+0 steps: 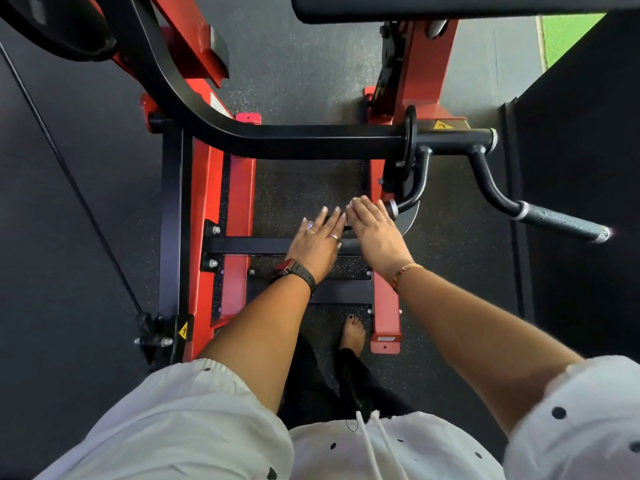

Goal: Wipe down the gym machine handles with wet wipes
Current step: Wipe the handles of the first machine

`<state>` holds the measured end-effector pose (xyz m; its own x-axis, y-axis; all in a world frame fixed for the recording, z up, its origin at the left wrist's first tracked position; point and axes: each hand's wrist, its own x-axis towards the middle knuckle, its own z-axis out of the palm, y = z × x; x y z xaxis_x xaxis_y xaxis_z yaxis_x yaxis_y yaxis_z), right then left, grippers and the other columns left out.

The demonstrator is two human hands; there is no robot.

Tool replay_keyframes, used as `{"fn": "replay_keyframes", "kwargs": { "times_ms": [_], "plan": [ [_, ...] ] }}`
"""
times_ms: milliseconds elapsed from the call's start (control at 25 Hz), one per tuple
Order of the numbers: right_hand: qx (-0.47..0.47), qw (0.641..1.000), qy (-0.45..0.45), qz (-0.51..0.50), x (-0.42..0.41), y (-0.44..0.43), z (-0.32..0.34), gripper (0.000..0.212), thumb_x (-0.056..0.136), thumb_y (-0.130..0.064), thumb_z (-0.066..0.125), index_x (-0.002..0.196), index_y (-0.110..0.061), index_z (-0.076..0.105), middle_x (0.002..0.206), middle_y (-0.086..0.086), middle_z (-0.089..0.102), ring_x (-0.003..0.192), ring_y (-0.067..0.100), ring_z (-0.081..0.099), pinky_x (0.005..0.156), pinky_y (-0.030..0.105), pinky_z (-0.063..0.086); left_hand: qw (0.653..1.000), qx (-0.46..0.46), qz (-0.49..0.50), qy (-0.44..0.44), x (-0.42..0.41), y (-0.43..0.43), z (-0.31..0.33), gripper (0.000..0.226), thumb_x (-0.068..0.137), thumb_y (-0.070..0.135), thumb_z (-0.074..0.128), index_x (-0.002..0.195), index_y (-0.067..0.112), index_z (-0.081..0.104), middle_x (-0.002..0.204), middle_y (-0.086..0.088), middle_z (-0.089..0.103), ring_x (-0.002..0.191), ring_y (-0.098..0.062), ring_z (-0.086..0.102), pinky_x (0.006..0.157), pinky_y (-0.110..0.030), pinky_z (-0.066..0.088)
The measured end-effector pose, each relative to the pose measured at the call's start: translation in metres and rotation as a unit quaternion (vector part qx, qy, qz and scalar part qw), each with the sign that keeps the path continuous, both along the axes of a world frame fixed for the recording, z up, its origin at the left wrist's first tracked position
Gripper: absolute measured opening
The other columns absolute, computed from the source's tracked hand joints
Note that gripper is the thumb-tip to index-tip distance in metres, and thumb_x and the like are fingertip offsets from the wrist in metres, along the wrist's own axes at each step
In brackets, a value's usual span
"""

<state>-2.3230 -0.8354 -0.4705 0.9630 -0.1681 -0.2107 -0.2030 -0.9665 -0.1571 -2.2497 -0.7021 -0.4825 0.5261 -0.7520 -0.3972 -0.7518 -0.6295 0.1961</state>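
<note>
- The left hand [317, 242] and right hand [372, 230] lie side by side just past the picture's centre, backs up, touching along their inner edges.
- Both hands are spread flat with straight fingers pointing toward 12 o'clock. Whether anything lies under the palms cannot be told.
- The near handle [393, 208] shows only its silver collar and curved black stem at the right hand's 2 o'clock; its grip runs in beneath the hands.
- The far handle [561, 224] juts out at 3 o'clock, well apart from both hands, its textured grey grip bare with a silver cap at the tip.
- Both handles branch from the black machine arm [294, 142], which crosses the view at 12 o'clock of the hands.
- The red frame [239, 202] runs along the speckled floor [294, 81] at the hands' 9 o'clock.
- A dark watch [294, 270] circles the left wrist and a gold bracelet [407, 271] the right.
- A bare foot [353, 332] stands on the floor at 6 o'clock of the hands.
</note>
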Motion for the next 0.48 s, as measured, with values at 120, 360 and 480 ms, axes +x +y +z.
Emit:
{"fn": "replay_keyframes", "kwargs": {
  "times_ms": [120,360,480],
  "plan": [
    [-0.051,0.997,-0.036,0.035,-0.029,-0.023,-0.002,0.078,0.081,0.014,0.046,0.15,-0.007,0.017,0.158,0.011,0.016,0.146,0.028,0.011,0.117,0.04,-0.003,1.0,0.017,-0.011,-0.015,-0.008,0.001,-0.004,0.064,0.102,0.024,0.031,0.152,0.013,-0.009,0.161,-0.003,-0.009,0.148,-0.023,-0.006,0.12,-0.041,0.0],
    [-0.03,0.989,0.012,-0.147,0.001,-0.05,0.003,0.05,0.095,0.0,0.037,0.145,-0.001,0.031,0.152,0.015,0.031,0.144,0.03,0.017,0.119,0.041,0.001,0.999,0.033,-0.028,-0.019,-0.006,0.002,-0.003,0.072,0.1,0.022,0.038,0.151,0.011,-0.012,0.16,-0.006,-0.012,0.148,-0.024,-0.006,0.12,-0.04,0.002],
    [-0.025,0.997,0.036,-0.057,0.012,-0.021,0.007,0.051,0.095,-0.006,0.042,0.145,-0.002,0.032,0.15,0.016,0.033,0.141,0.03,0.023,0.119,0.039,0.003,0.999,0.038,-0.02,-0.018,-0.008,0.001,-0.002,0.073,0.1,0.022,0.039,0.151,0.012,-0.013,0.16,-0.005,-0.012,0.148,-0.023,-0.007,0.12,-0.041,0.002]
  ]
}}
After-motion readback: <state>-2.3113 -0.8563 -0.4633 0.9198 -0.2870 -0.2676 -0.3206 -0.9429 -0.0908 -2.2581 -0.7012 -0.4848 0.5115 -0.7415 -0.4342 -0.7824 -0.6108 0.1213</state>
